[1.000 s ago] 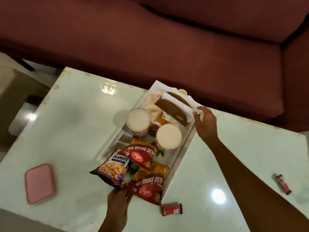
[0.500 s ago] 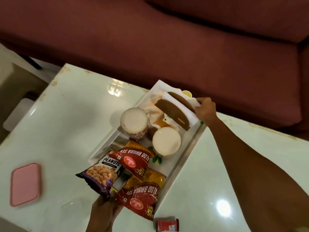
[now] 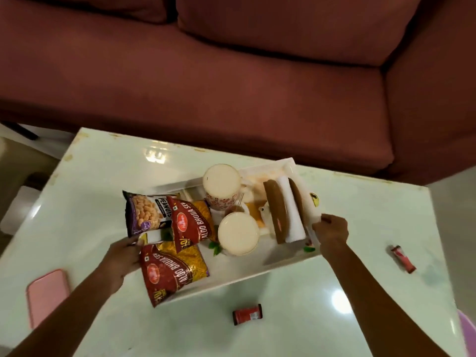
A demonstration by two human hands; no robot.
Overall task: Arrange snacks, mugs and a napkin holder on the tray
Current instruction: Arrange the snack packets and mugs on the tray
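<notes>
Hands (image 3: pixel 121 256) (image 3: pixel 331 234) grip opposite short edges of tray (image 3: pixel 257 266), holding two mugs (image 3: pixel 221 185) (image 3: pixel 238 233), three snack packets (image 3: pixel 146 212), one napkin holder (image 3: pixel 277 210), free surface (image 3: pixel 103 176) all around.

Both bare forearms reach forward from the bottom corners and converge on the tray (image 3: pixel 257 269). The left hand (image 3: pixel 123 256) closes on the tray's left end, fingers curled under the rim, thumb on top. The right hand (image 3: pixel 332 234) grips the tray's right end in a loose fist, knuckles up. Both wrists run straight.
</notes>
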